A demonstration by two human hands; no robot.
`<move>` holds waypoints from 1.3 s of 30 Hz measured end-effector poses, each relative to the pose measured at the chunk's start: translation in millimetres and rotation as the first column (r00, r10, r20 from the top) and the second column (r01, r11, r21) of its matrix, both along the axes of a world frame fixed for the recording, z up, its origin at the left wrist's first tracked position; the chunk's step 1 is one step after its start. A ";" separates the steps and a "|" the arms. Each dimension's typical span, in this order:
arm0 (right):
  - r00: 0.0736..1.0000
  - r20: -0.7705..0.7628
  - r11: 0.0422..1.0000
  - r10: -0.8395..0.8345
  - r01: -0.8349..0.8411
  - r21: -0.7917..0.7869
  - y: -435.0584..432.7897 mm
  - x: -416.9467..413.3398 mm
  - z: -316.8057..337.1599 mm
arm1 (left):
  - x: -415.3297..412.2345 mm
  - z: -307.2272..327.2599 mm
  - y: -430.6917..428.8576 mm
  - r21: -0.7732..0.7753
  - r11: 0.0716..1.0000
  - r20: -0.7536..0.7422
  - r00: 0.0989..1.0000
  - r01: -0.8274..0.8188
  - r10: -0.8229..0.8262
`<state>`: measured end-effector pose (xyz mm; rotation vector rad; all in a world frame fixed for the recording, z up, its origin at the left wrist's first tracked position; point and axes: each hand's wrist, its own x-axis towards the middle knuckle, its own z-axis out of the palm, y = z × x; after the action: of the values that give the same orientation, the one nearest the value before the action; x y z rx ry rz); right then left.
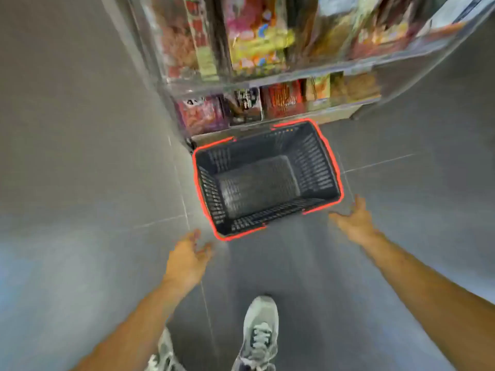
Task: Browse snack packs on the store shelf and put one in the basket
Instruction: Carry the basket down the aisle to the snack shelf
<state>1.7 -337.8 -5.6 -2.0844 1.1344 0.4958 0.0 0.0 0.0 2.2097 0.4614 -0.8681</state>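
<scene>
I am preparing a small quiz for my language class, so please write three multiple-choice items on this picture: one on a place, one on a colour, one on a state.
1. Where does the shopping basket stand?
A. on the floor, before the snack shelf
B. on the top shelf board
C. on a checkout counter

2. What colour is the basket's rim?
A. green
B. red
C. yellow

3. What lies in the basket?
A. one snack pack
B. two bottles
C. nothing

Answers:
1 A, since it sits on the grey tiles at the foot of the shelf.
2 B, since a red line runs round its top edge.
3 C, since its bare mesh bottom shows entirely.
</scene>
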 end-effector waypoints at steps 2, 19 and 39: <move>0.997 0.048 0.998 -0.055 0.055 0.004 -17.1 15.7 -37.1 | 9.0 -45.0 -17.0 -0.063 0.989 -0.018 0.991 -0.136 0.135; 0.988 0.011 0.988 0.152 -0.152 -0.001 141.6 -32.3 82.7 | -78.4 96.0 170.8 -0.017 0.869 -0.015 0.869 -0.495 0.495; 0.840 0.438 0.920 0.319 -0.385 0.068 421.1 205.6 468.0 | 156.9 489.4 443.3 -0.361 0.699 0.370 0.593 -0.618 0.715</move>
<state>207.3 83.4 462.4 -2.1318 0.4457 0.2689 156.9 443.3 489.4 1.7394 0.8413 0.0730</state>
